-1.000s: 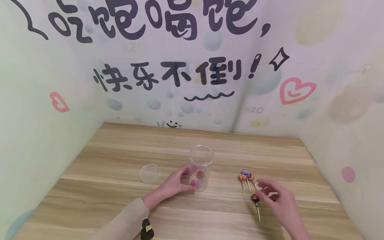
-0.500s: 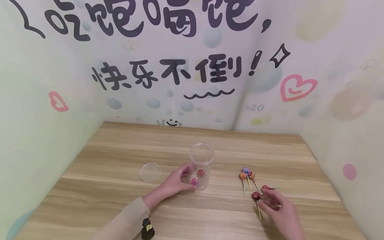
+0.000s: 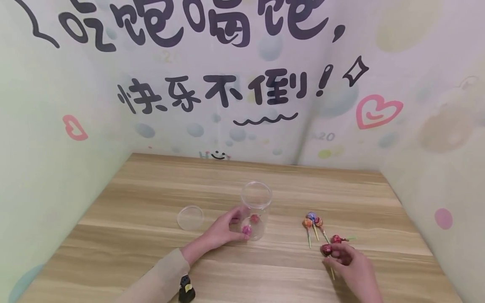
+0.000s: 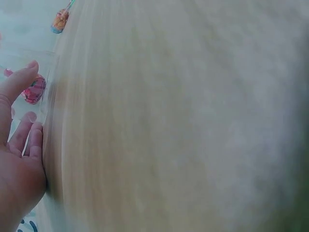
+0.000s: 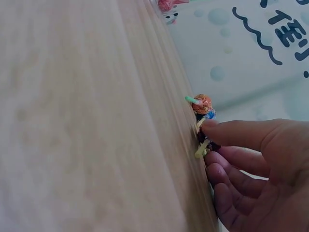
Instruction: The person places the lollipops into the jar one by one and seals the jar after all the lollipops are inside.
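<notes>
My left hand (image 3: 223, 229) holds a clear plastic jar (image 3: 261, 214) upright on the table, fingers and thumb round its side. Inside lie a pink lollipop (image 3: 247, 229) and a red lollipop (image 3: 255, 218). The right hand (image 3: 354, 265) has its thumb and forefinger at a dark red lollipop (image 3: 326, 249), pinching it just below the candy; its pale stick points toward the near edge. Just beyond those fingers is another red lollipop (image 3: 335, 239) with a green stick. An orange lollipop (image 3: 307, 223), a blue one (image 3: 311, 216) and a red-orange one (image 3: 318, 221) lie bunched farther back.
A round clear lid (image 3: 190, 217) lies flat on the wooden table (image 3: 159, 181), left of the jar. Printed walls (image 3: 212, 139) close in the back and both sides. A black device (image 3: 186, 289) sits by the left sleeve.
My right hand has let go of the red lollipop with the green stick, drawn back slightly toward the near edge, and closed its fingers on the dark red one. The left hand keeps its place.
</notes>
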Action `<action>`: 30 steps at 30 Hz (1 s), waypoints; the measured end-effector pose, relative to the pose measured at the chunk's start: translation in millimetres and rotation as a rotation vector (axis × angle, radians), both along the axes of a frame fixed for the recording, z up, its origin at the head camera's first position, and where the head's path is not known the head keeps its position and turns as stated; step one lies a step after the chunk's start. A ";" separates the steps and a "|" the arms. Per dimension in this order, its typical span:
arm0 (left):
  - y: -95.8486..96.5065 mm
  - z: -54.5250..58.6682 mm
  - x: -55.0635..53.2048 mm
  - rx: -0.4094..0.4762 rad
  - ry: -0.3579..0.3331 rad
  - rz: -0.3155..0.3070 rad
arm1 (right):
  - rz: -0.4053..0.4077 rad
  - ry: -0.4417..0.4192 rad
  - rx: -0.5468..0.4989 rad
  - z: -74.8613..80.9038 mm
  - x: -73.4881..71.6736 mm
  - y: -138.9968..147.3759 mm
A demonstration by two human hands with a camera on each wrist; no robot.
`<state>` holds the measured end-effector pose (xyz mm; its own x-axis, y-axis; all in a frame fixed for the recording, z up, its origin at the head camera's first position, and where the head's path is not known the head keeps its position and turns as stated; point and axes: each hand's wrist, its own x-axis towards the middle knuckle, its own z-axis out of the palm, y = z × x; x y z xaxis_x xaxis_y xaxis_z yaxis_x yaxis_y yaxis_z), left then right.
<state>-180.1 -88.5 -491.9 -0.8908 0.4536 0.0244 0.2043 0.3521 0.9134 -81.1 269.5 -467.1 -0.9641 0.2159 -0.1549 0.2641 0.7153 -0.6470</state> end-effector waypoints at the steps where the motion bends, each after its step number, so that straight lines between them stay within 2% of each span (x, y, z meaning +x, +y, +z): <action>1: 0.2 0.0 0.0 0.002 0.002 -0.001 | 0.002 0.000 0.005 0.1 0.0 0.2; 10: 1.9 -2.3 -0.1 -0.007 -0.001 -0.016 | -0.031 -0.021 0.037 0.0 4.1 0.5; 23: -0.6 -1.4 0.0 -0.003 0.008 -0.010 | 0.029 0.002 0.112 2.7 -1.3 2.5; 30: 0.2 -1.0 0.3 -0.023 0.002 0.002 | 0.045 0.033 0.019 10.4 -10.3 4.1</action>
<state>-179.8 -88.3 -492.9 -0.8917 0.4524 0.0161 0.2059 0.3737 0.9044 -91.4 273.6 -456.7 -0.9775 0.1744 -0.1189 0.2096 0.7382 -0.6412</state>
